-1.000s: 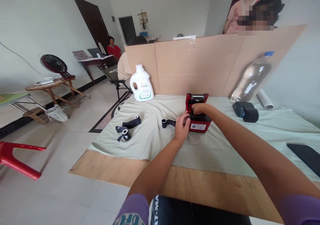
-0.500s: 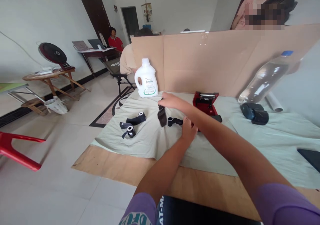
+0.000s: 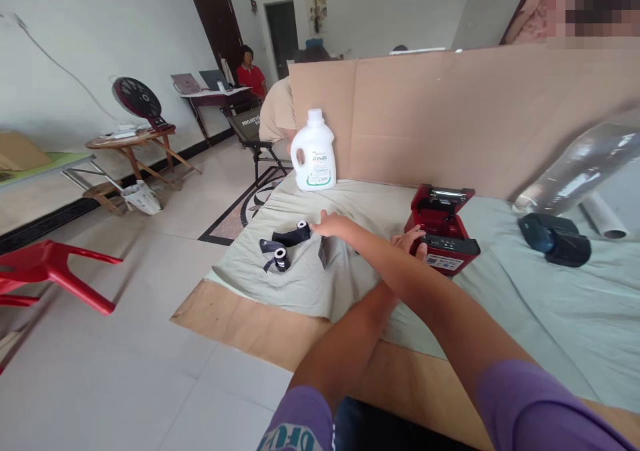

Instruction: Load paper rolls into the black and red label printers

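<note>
My right hand (image 3: 331, 225) reaches across to the left over the grey-green cloth (image 3: 505, 304), pinching a short black strip (image 3: 323, 252) that hangs under it. Its fingertips are just beside a black roll with a white core (image 3: 299, 233); a second such roll (image 3: 280, 259) lies a little nearer. My left hand (image 3: 411, 241) passes under the right arm and grips the left front corner of a small red printer (image 3: 443, 227) whose lid stands open.
A white jug (image 3: 314, 152) stands at the back by the cardboard wall (image 3: 450, 117). A black device (image 3: 553, 238), a clear plastic bottle (image 3: 580, 171) and a white tube (image 3: 605, 215) sit at the right. A red chair (image 3: 50, 271) stands on the floor to the left. People sit beyond.
My right hand left the printer, carried the black strip leftward and lowered it to the rolls. The left hand stayed at the printer. The view swung left.
</note>
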The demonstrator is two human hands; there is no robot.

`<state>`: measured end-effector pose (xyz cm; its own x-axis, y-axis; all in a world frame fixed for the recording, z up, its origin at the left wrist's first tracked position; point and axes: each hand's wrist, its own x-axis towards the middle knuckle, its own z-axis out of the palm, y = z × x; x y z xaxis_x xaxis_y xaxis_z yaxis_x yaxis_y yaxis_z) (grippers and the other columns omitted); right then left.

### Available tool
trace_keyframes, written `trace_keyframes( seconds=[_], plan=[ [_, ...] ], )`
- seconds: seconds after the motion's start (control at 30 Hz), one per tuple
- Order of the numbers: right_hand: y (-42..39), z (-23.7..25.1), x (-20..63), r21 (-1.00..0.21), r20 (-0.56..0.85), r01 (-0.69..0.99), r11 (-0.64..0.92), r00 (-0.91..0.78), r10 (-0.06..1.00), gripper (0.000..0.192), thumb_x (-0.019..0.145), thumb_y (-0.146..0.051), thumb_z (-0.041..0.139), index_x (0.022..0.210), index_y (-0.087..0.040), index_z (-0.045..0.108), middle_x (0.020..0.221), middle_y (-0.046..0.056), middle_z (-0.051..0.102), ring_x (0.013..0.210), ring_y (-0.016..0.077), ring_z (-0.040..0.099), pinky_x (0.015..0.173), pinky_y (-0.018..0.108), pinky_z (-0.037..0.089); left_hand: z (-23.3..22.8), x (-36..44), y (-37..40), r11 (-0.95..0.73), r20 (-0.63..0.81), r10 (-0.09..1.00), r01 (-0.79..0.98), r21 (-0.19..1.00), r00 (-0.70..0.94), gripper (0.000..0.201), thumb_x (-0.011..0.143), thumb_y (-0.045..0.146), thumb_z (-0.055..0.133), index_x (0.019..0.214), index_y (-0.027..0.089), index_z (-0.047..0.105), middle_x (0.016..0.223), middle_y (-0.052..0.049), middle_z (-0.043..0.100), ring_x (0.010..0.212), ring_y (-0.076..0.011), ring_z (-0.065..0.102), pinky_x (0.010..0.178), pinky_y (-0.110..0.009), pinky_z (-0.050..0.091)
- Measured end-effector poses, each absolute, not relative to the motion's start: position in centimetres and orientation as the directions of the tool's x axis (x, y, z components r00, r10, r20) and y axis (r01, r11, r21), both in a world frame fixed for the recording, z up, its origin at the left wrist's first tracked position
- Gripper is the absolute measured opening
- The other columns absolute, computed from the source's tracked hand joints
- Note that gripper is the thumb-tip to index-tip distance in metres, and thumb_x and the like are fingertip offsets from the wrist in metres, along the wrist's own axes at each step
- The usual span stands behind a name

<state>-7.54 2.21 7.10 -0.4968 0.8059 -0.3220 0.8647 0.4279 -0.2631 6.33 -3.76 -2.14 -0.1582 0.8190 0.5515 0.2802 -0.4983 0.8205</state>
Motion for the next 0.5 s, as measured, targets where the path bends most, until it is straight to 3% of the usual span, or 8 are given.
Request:
trace_keyframes(
  seconds=[0.07,0.13,0.27,0.37,0.5],
  plan=[
    [2.2,8.8,-5.7,-0.292,-0.247,0.858,0.422,-0.494,0.834,0.067,0.096,-0.058,0.033,0.148,-0.016,0.039,0.150,0.024,0.045,0.126,0.0363,0.058,0.093,0.047,0.050,-2.4,6.6,-3.3,-0.491,0.530,0.832,0.227,0.841,-0.166,0.026,0.098,0.028,0.052,0.122,0.024,0.060,0.140,-0.007,0.060,0.127,-0.0243,0.056,0.114,-0.047,0.041],
    [2.2,10.4,-3.4,-0.293,-0.192,0.843,0.450,-0.513,0.837,0.057,0.098,-0.054,0.031,0.137,-0.017,0.051,0.143,0.020,0.054,0.122,0.0344,0.060,0.094,0.045,0.050,-2.8,6.9,-2.9,-0.494,0.506,0.850,0.114,0.862,-0.145,0.026,0.099,0.022,0.049,0.123,0.022,0.059,0.141,-0.009,0.059,0.130,-0.0242,0.054,0.116,-0.046,0.040],
    [1.7,10.6,0.8,-0.160,-0.344,0.827,0.539,-0.559,0.755,0.030,0.078,-0.042,0.068,0.095,-0.017,0.070,0.102,0.016,0.073,0.096,0.0360,0.070,0.082,0.045,0.052,-3.0,7.0,-2.7,-0.498,0.492,0.866,-0.057,0.865,-0.092,0.038,0.103,0.010,0.031,0.128,0.019,0.057,0.137,-0.013,0.060,0.131,-0.0228,0.055,0.112,-0.039,0.044],
    [1.1,8.5,2.7,-0.107,-0.379,0.857,0.505,-0.504,0.776,0.016,0.063,-0.021,0.078,0.077,-0.017,0.071,0.081,0.014,0.072,0.086,0.0393,0.070,0.075,0.047,0.052,-2.7,6.8,-2.9,-0.523,0.523,0.848,0.025,0.852,-0.088,0.034,0.101,0.009,0.036,0.123,0.020,0.060,0.129,-0.014,0.065,0.130,-0.0251,0.055,0.112,-0.041,0.042],
    [1.3,6.9,5.1,-0.267,-0.223,0.805,0.530,-0.587,0.778,0.018,0.067,-0.016,0.073,0.085,-0.018,0.071,0.087,0.011,0.072,0.086,0.0334,0.069,0.074,0.041,0.053,-2.7,6.5,-3.3,-0.466,0.493,0.860,0.193,0.863,-0.130,0.022,0.099,0.016,0.047,0.108,0.020,0.066,0.107,-0.013,0.071,0.119,-0.0273,0.061,0.105,-0.044,0.046]
  ],
)
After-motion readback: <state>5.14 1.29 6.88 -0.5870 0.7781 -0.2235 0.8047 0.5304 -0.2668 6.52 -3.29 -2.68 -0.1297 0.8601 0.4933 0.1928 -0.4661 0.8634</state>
